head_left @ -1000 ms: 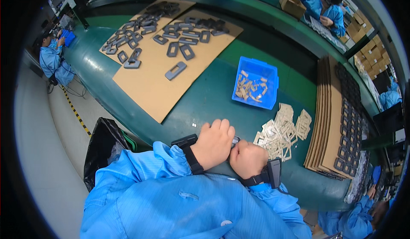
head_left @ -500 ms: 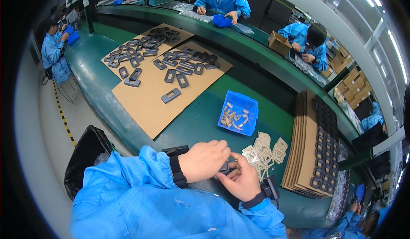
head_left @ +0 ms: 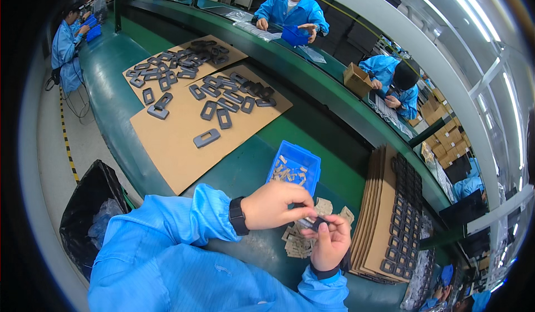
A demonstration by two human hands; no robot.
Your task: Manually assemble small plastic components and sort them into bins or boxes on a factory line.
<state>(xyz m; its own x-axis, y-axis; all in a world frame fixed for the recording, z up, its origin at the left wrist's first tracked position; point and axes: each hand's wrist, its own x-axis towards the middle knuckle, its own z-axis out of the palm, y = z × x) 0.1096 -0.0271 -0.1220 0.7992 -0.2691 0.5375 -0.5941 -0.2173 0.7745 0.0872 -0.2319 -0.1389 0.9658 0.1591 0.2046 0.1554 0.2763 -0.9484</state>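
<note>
My right hand [head_left: 331, 245] grips a small dark grey plastic frame [head_left: 319, 223], its thumb on the top face. From the left, my left hand [head_left: 273, 206] reaches over with thumb and fingers pinched at the frame's near end. A pale, shiny bit shows by those fingertips; whether it is a separate piece I cannot make out. Just beyond my hands stands a blue plastic bin [head_left: 305, 160] with small beige pieces [head_left: 287, 172] inside. Beige sheets of small parts [head_left: 298, 244] lie on the bench, partly hidden under my hands.
Many dark frames [head_left: 207, 138] lie on cardboard sheets [head_left: 170, 158] at the far left. On the right stands a cardboard stack [head_left: 365, 214] with rows of dark frames [head_left: 398, 239] on top. A black-lined waste bin [head_left: 83, 211] is at left. Co-workers sit across the bench [head_left: 239, 172].
My hands have moved right and away from my body, with the frame now in plainer view. My left hand has shifted from covering the frame to pinching at its end. The view has turned slightly.
</note>
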